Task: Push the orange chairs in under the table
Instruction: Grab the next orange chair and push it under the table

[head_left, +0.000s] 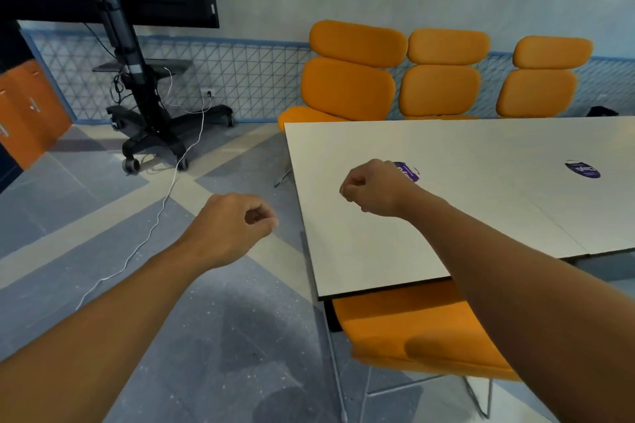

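Three orange chairs stand along the far side of the white table (pixel 481 148): the left chair (pixel 350 79) sits turned at the table's corner, the middle chair (pixel 443 79) and the right chair (pixel 543 82) stand close to the far edge. A fourth orange chair (pixel 412 330) is at the near side, its seat partly under the table edge, below my right forearm. My left hand (pixel 233 227) hovers over the floor left of the table, fingers curled shut and holding nothing. Above the tabletop, my right hand (pixel 374 189) is a loose fist, also holding nothing.
A black wheeled screen stand (pixel 154 134) stands at the back left, with a white cable (pixel 165 203) trailing across the floor toward me. Two purple stickers (pixel 582 170) lie on the table. Orange cabinets (pixel 27 113) line the far left wall.
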